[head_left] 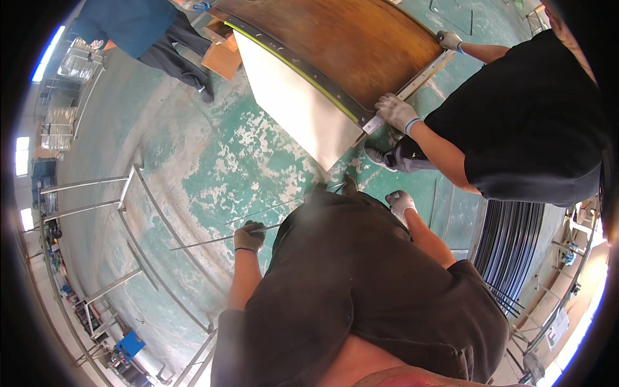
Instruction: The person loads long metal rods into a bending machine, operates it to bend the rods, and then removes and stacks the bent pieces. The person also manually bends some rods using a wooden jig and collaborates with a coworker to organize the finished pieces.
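My left hand (249, 237), in a grey work glove, is closed round a thin metal rod (200, 244). The rod sticks out to the left, and its other end passes behind my dark shirt. Beyond it, a second thin rod (277, 205) slants across near my front; I cannot tell what bears it. At my right side my right hand (401, 203), also gloved, has its fingers curled in. Whatever may be in them is hidden.
Ahead stands a table with a brown sheet top (342, 45) and a white side panel (296, 97). A co-worker in black (529, 122) rests both gloved hands on its right edge. Another person (129, 29) stands far left. Metal frames (132, 187) lie left; dark bars (509, 235) are stacked right.
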`<action>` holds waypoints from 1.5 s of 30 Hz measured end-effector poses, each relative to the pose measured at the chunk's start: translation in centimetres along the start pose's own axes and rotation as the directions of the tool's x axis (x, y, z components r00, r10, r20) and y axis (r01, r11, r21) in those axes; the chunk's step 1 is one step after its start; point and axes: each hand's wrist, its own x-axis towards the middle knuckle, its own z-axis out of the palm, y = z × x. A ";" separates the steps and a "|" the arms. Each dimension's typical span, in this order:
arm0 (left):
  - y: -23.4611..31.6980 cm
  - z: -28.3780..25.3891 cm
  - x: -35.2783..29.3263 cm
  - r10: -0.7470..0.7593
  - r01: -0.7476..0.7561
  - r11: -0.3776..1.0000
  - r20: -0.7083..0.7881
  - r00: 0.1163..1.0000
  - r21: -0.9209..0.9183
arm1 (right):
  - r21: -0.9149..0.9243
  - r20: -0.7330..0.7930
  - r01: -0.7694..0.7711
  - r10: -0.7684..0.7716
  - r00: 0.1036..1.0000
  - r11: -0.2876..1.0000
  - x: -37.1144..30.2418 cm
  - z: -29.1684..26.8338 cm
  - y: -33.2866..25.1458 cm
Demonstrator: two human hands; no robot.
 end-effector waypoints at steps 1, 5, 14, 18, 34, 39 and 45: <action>-0.1 0.1 -0.2 -0.009 0.009 1.000 0.001 1.000 -0.004 | 0.022 0.013 -0.004 0.004 1.000 1.000 0.0 0.0 0.1; -0.2 -0.1 -0.8 -0.024 0.024 1.000 -0.005 1.000 -0.019 | -0.019 -0.005 0.014 -0.014 1.000 1.000 -0.5 0.0 -0.5; -0.9 0.3 -2.2 -0.002 0.000 0.999 -0.028 1.000 -0.042 | -0.026 0.018 -0.048 0.048 0.999 0.999 -0.6 0.2 -0.1; -0.9 0.2 -2.5 0.021 -0.021 0.999 -0.021 1.000 -0.024 | 0.011 0.016 -0.021 0.020 1.000 1.000 0.3 0.7 1.0; -0.5 -0.7 -0.8 0.004 -0.004 1.000 0.011 1.000 -0.021 | 0.052 -0.027 0.032 -0.031 0.999 0.998 -1.1 0.3 -1.1; -0.3 -0.8 0.2 -0.017 0.018 0.998 0.015 1.000 -0.055 | 0.036 -0.035 0.009 -0.008 0.999 0.999 -1.3 0.4 -0.9; -0.8 -0.2 -0.6 -0.009 0.009 1.000 -0.006 1.000 -0.010 | -0.025 -0.056 0.011 -0.012 0.998 1.000 -0.6 0.4 0.1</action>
